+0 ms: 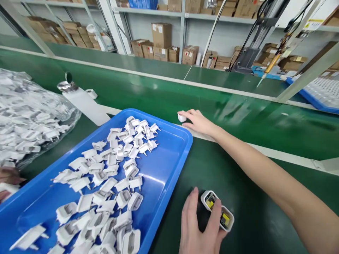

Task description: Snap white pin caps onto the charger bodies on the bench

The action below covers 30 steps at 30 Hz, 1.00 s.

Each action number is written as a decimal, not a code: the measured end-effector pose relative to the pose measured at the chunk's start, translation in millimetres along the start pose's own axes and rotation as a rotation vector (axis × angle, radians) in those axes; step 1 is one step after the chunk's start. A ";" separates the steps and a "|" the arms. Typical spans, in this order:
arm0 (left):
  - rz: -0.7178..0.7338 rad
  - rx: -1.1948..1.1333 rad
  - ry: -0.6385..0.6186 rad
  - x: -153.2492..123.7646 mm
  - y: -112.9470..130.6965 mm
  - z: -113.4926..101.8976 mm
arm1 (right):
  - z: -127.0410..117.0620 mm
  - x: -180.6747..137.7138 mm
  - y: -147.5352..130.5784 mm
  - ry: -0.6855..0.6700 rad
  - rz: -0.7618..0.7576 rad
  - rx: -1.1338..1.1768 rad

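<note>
Head view: green conveyor belt [238, 116] across; blue tray [169, 169] heaped with white plug parts [111, 176]. Right hand [197, 121] outstretched, fingers closed on small white housing [181, 117] at belt edge. Left hand [202, 225] near, fingers pressing two open charger shells [218, 210] on dark mat.

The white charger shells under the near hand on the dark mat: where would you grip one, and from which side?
Grip a charger shell across its two long flat sides, coming from above. The left hand already rests on them; they lie with open ends facing up and right.
</note>
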<state>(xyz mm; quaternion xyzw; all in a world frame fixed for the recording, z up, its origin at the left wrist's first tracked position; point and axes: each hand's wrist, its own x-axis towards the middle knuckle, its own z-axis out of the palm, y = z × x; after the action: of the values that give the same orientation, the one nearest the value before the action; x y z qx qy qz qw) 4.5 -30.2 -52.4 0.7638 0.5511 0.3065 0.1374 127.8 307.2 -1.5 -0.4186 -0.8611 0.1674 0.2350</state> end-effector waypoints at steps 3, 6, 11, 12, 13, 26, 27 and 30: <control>-0.065 -0.021 0.016 6.5 13.9 -4.1 | -7.6 -10.5 0.7 0.031 0.009 -0.029; -0.050 -0.090 0.025 9.5 21.4 -8.4 | -34.0 -58.7 -11.9 0.071 0.002 -0.045; 0.025 -0.073 -0.002 9.7 22.6 -11.0 | -67.4 -175.1 -46.5 0.014 0.000 0.129; 0.028 -0.072 -0.012 9.7 22.7 -11.1 | -67.8 -195.1 -51.9 -0.053 0.003 0.184; 0.025 -0.073 -0.026 9.6 22.9 -11.3 | -66.2 -211.9 -56.4 -0.130 0.001 0.228; 0.419 0.028 0.084 7.2 22.7 -15.6 | -39.9 -242.3 -71.0 0.002 -0.037 0.427; 0.442 0.020 0.073 6.8 24.2 -16.5 | -43.5 -239.2 -77.6 0.062 -0.021 0.322; 0.457 -0.040 -0.075 6.3 26.2 -20.4 | -46.2 -215.3 -111.3 0.140 -0.108 0.132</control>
<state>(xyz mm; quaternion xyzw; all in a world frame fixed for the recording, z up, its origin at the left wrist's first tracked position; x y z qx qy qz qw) 13.0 -36.3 -20.3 0.8768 0.3524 0.3116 0.1000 197.6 73.2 34.1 -0.3659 -0.8509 0.1813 0.3304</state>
